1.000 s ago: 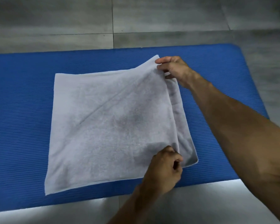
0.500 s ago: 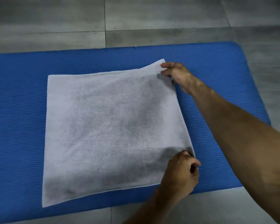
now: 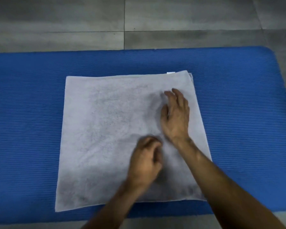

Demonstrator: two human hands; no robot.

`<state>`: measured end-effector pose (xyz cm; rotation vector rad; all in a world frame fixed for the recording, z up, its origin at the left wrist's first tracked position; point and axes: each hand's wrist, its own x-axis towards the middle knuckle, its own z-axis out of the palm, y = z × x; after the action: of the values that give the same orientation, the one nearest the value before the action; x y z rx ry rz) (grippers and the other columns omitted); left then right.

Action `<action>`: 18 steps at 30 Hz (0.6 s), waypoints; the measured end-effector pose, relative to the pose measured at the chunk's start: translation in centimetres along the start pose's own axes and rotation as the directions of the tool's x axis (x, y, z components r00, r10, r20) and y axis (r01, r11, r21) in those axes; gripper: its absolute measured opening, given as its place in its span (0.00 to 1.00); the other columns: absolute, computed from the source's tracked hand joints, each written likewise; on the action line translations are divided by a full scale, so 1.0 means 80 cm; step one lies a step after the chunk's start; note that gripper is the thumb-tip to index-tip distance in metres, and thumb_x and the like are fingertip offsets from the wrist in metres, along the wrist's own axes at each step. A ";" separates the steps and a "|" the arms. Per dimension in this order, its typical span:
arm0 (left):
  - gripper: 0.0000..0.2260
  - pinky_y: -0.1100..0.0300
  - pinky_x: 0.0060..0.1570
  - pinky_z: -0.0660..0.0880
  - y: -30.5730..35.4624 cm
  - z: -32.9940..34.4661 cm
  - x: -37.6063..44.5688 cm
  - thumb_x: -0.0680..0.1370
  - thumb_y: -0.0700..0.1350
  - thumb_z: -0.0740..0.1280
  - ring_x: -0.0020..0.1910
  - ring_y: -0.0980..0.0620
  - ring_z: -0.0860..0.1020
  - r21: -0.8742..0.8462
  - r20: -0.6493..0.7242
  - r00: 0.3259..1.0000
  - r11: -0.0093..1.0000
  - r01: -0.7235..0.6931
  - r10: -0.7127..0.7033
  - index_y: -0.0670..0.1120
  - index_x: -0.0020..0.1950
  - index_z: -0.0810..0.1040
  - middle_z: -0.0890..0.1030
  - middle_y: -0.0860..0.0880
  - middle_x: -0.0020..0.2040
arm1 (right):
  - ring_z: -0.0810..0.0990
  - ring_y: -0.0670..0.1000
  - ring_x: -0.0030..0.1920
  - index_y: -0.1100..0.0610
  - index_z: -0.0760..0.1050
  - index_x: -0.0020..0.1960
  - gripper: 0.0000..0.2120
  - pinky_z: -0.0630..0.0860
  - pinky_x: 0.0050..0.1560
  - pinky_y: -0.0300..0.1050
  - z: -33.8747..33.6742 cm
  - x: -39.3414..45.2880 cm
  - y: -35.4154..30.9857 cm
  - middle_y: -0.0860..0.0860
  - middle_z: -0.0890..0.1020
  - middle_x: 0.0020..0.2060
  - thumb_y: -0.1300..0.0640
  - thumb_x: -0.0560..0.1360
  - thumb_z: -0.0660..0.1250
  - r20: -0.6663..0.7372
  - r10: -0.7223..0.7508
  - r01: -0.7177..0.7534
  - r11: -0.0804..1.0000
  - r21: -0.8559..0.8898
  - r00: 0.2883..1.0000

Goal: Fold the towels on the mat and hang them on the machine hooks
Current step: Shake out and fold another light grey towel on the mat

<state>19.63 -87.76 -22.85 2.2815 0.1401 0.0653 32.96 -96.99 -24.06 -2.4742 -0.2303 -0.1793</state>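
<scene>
A pale grey towel (image 3: 109, 138), folded into a rough square with layered edges at its far right corner (a small white tag shows there), lies flat on the blue mat (image 3: 23, 113). The right hand (image 3: 176, 118) rests on it with fingers spread; the left hand (image 3: 144, 161), blurred, has its fingers curled and holds nothing.

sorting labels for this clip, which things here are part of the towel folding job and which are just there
Part of the job:
white towel, folded, flat on the mat
blue mat
left hand
right hand

Just there:
grey tiled floor
</scene>
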 end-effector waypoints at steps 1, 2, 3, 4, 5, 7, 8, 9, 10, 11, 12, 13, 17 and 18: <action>0.15 0.53 0.60 0.72 -0.026 -0.022 0.017 0.74 0.45 0.59 0.56 0.47 0.76 0.102 -0.058 0.998 0.995 -0.020 0.026 0.45 0.56 0.81 0.79 0.46 0.56 | 0.69 0.58 0.69 0.58 0.71 0.69 0.21 0.65 0.70 0.54 0.010 -0.019 -0.002 0.58 0.72 0.69 0.59 0.76 0.60 0.019 -0.023 0.024 0.998 -0.050 1.000; 0.17 0.49 0.59 0.73 -0.054 -0.042 0.034 0.75 0.45 0.60 0.58 0.43 0.75 0.226 -0.076 0.996 0.974 -0.034 0.052 0.44 0.61 0.79 0.78 0.43 0.60 | 0.68 0.59 0.70 0.58 0.70 0.70 0.21 0.63 0.71 0.56 0.021 -0.033 -0.003 0.58 0.71 0.70 0.57 0.78 0.59 0.056 -0.045 0.052 0.989 -0.141 0.997; 0.19 0.47 0.61 0.72 -0.078 -0.060 0.052 0.76 0.47 0.60 0.62 0.39 0.74 0.343 -0.059 0.997 0.939 -0.035 0.059 0.44 0.65 0.77 0.75 0.41 0.65 | 0.66 0.60 0.72 0.57 0.68 0.72 0.22 0.61 0.73 0.58 0.027 -0.043 -0.003 0.58 0.70 0.71 0.54 0.79 0.57 0.109 -0.052 0.077 0.966 -0.247 0.993; 0.22 0.45 0.64 0.69 -0.100 -0.078 0.069 0.78 0.50 0.59 0.67 0.38 0.70 0.435 -0.018 0.999 0.900 -0.028 0.040 0.44 0.69 0.73 0.71 0.39 0.70 | 0.64 0.61 0.73 0.56 0.67 0.73 0.24 0.58 0.74 0.59 0.031 -0.047 -0.002 0.58 0.68 0.73 0.51 0.80 0.55 0.164 -0.038 0.092 0.937 -0.336 0.986; 0.24 0.44 0.68 0.64 -0.119 -0.094 0.085 0.79 0.54 0.57 0.71 0.38 0.65 0.497 0.029 1.000 0.868 -0.014 0.000 0.46 0.73 0.68 0.65 0.39 0.74 | 0.61 0.61 0.75 0.55 0.64 0.75 0.25 0.55 0.75 0.60 0.033 -0.048 -0.003 0.58 0.66 0.74 0.48 0.80 0.54 0.204 -0.014 0.095 0.914 -0.394 0.979; 0.27 0.43 0.73 0.51 -0.147 -0.122 0.117 0.80 0.61 0.50 0.77 0.42 0.52 0.548 0.101 0.989 0.836 0.033 -0.106 0.53 0.78 0.57 0.52 0.44 0.79 | 0.56 0.61 0.77 0.54 0.60 0.77 0.27 0.51 0.76 0.59 0.030 -0.046 -0.005 0.57 0.60 0.77 0.45 0.80 0.51 0.255 0.030 0.088 0.894 -0.440 0.966; 0.28 0.43 0.74 0.46 -0.158 -0.134 0.135 0.80 0.63 0.48 0.78 0.45 0.46 0.550 0.134 0.978 0.833 0.061 -0.159 0.56 0.79 0.51 0.47 0.47 0.80 | 0.53 0.60 0.78 0.53 0.57 0.78 0.28 0.49 0.76 0.59 0.030 -0.045 -0.006 0.56 0.58 0.78 0.44 0.80 0.50 0.274 0.045 0.087 0.889 -0.449 0.961; 0.27 0.44 0.74 0.41 -0.167 -0.145 0.155 0.80 0.64 0.47 0.78 0.47 0.41 0.545 0.155 0.965 0.833 0.095 -0.212 0.59 0.78 0.48 0.43 0.50 0.80 | 0.51 0.59 0.78 0.53 0.55 0.79 0.29 0.47 0.77 0.59 0.029 -0.044 -0.007 0.56 0.56 0.78 0.44 0.80 0.48 0.286 0.054 0.085 0.889 -0.450 0.957; 0.27 0.44 0.73 0.38 -0.173 -0.156 0.175 0.80 0.64 0.46 0.77 0.49 0.38 0.544 0.177 0.948 0.829 0.132 -0.267 0.61 0.78 0.45 0.40 0.52 0.79 | 0.49 0.59 0.78 0.52 0.54 0.79 0.30 0.46 0.77 0.59 0.029 -0.043 -0.007 0.56 0.54 0.79 0.43 0.80 0.47 0.296 0.062 0.081 0.890 -0.448 0.953; 0.27 0.44 0.73 0.36 -0.176 -0.165 0.192 0.80 0.65 0.46 0.77 0.49 0.36 0.555 0.203 0.928 0.818 0.154 -0.313 0.62 0.77 0.44 0.38 0.54 0.79 | 0.48 0.58 0.79 0.52 0.53 0.79 0.30 0.46 0.77 0.59 0.029 -0.042 -0.007 0.55 0.53 0.79 0.43 0.80 0.47 0.304 0.076 0.074 0.889 -0.452 0.950; 0.27 0.43 0.73 0.35 -0.178 -0.172 0.207 0.79 0.65 0.46 0.76 0.50 0.35 0.571 0.230 0.910 0.805 0.161 -0.345 0.63 0.77 0.42 0.36 0.55 0.78 | 0.47 0.58 0.79 0.51 0.52 0.79 0.30 0.45 0.77 0.59 0.029 -0.041 -0.008 0.55 0.52 0.79 0.42 0.80 0.47 0.315 0.096 0.065 0.883 -0.464 0.944; 0.28 0.43 0.73 0.34 -0.179 -0.177 0.216 0.79 0.66 0.45 0.76 0.49 0.33 0.586 0.249 0.898 0.795 0.157 -0.362 0.64 0.77 0.41 0.35 0.55 0.78 | 0.46 0.58 0.79 0.51 0.51 0.80 0.30 0.45 0.77 0.59 0.030 -0.041 -0.008 0.54 0.51 0.79 0.42 0.80 0.47 0.325 0.114 0.059 0.876 -0.478 0.939; 0.27 0.40 0.74 0.42 -0.171 -0.162 0.178 0.81 0.62 0.47 0.78 0.44 0.41 0.541 0.140 0.960 0.831 0.132 -0.243 0.57 0.79 0.46 0.42 0.48 0.80 | 0.47 0.58 0.79 0.51 0.52 0.79 0.30 0.46 0.77 0.59 0.031 -0.041 -0.008 0.54 0.52 0.79 0.43 0.80 0.49 0.322 0.118 0.059 0.869 -0.492 0.939; 0.26 0.39 0.74 0.46 -0.162 -0.154 0.151 0.82 0.60 0.47 0.78 0.43 0.44 0.516 0.112 0.975 0.850 0.107 -0.191 0.55 0.79 0.49 0.45 0.47 0.80 | 0.49 0.58 0.79 0.51 0.53 0.79 0.30 0.47 0.77 0.59 0.031 -0.041 -0.009 0.55 0.53 0.79 0.43 0.80 0.50 0.319 0.111 0.062 0.870 -0.489 0.941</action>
<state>29.46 -68.61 -24.58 2.7830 0.2784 -0.2689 29.81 -95.32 -26.21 -3.0131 -0.3304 0.2363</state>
